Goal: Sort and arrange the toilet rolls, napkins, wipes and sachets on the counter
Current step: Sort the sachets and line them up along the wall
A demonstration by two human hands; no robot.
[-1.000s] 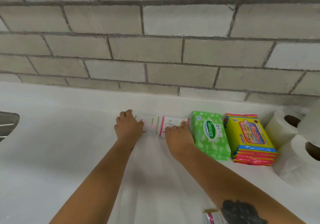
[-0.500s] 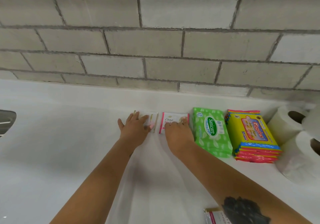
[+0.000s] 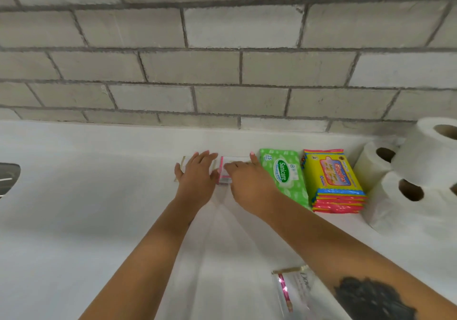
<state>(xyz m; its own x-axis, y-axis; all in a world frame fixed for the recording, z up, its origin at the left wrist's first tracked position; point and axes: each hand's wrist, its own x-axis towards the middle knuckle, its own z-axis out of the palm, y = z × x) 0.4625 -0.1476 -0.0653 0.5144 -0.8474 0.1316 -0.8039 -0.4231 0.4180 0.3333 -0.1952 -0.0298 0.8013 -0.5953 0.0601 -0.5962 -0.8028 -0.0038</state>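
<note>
Two hands work side by side at the middle of the frame, close to the back edge of the white table [image 3: 74, 220]. The left hand [image 3: 196, 176] lies flat with fingers straight on a gold-edged sachet [image 3: 182, 165], its grip open. The right hand [image 3: 247, 183] covers a pink-edged sachet [image 3: 223, 173], fingers stretched forward over it, grip also open. A third sachet [image 3: 294, 290], silvery with a pink stripe, lies alone at the lower right, beside the tattooed forearm. Right of the hands sits one green Sanicare wipes pack [image 3: 284, 175], and touching it a stack of yellow napkin packs [image 3: 332, 183]; I can't count the layers. At the far right I count three toilet rolls [image 3: 385, 193] piled together, possibly a fourth cut off by the edge. A grey brick wall [image 3: 222, 60] fills the upper frame.
</note>
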